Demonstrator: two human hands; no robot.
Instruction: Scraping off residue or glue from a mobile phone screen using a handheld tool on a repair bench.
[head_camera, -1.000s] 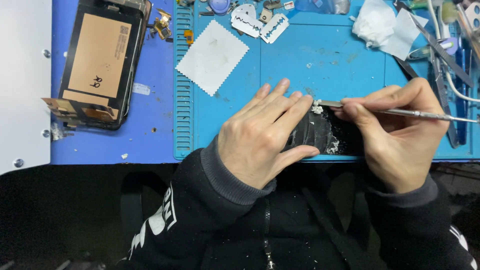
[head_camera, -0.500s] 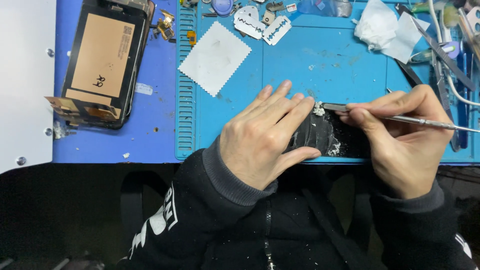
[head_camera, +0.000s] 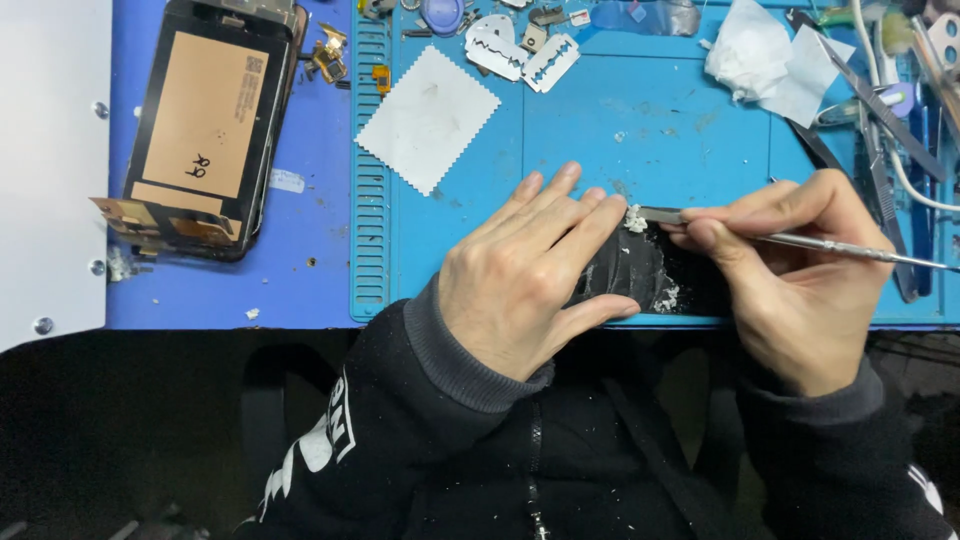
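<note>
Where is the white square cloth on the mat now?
In the head view, the white square cloth lies on the blue mat, upper left of the left hand, just below the razor blades.

This is an electronics repair bench. A blue silicone work mat with ridged parts slots covers the table; at 10 o'clock lies an opened phone, at 12 o'clock razor blades, at 2 o'clock tweezers and metal tools.
</note>
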